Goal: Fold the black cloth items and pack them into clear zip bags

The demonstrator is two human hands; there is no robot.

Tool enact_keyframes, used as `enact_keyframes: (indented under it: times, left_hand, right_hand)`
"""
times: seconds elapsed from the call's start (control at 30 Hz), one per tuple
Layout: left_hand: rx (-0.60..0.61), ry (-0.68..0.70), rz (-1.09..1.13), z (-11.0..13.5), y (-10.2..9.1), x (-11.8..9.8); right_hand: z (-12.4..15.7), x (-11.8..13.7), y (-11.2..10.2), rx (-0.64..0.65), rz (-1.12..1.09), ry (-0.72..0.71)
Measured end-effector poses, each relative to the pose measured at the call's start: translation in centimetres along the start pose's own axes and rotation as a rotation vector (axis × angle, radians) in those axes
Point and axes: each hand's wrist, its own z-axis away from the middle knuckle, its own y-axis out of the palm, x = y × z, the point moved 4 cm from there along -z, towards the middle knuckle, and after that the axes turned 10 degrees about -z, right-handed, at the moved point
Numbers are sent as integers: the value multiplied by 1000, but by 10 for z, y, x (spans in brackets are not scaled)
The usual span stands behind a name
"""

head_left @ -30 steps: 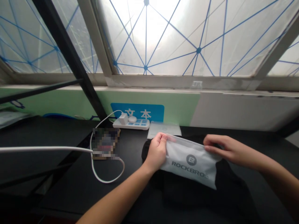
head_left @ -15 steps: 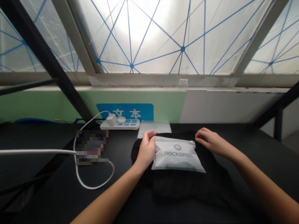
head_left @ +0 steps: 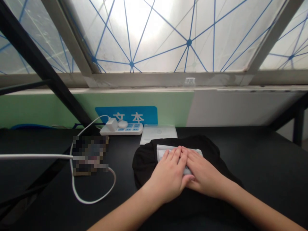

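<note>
From where I'm standing, the table (head_left: 269, 166) is a matt black top, with a heap of black cloth (head_left: 144, 160) spread over its middle and near part. Just beyond the cloth lies a flat, whitish packet (head_left: 158, 133), and beside that, to the left along the far edge, a white power strip (head_left: 134, 130). Farther left there's a flat oblong thing (head_left: 90, 155), too blurred to make out, with a loop of white cable (head_left: 114, 179) curling near it.

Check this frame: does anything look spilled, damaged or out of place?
Nothing looks spilled, misplaced or damaged. The one oddity is the pixelated item at left, masked so its condition can't be judged. The white zip pouch lies on black cloth, mostly hidden under the left hand and right hand.
</note>
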Motion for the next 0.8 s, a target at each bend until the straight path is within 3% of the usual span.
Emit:
enact_keyframes:
  times: [0.3, 0.8]
  left_hand:
    - [43, -44, -26, 3, 10, 5]
    - [35, -63, 13, 4, 9, 5]
  right_hand:
    - [2, 2, 10, 33, 123, 23]
    - [1, 1, 12, 29, 58, 43]
